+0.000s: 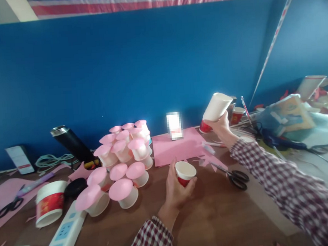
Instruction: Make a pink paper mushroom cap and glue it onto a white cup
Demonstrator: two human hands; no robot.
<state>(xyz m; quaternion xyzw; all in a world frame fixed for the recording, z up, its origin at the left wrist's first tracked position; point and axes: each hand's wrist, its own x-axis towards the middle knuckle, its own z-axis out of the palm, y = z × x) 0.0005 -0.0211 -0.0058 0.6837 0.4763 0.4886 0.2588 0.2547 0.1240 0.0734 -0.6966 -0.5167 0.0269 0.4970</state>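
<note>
My left hand point(176, 189) grips a small red paper cup point(184, 173) with a white inside, held upright just above the brown table point(215, 217). Farther back and to the right, my right hand point(222, 128) holds a stack of white paper cups point(217, 107) tilted on its side, its red base end near the wall. To the left of my left hand sits a pile of upturned cups topped with pink paper discs point(121, 156). Black scissors point(235, 178) lie on the table between my two arms.
A pink paper sheet point(179, 146) lies by the blue wall. At left are a white power strip point(62, 235), a red-and-white cup point(50, 206), a black flask point(72, 144), a second pair of scissors point(8, 207). Books and clutter point(290, 118) fill the right side.
</note>
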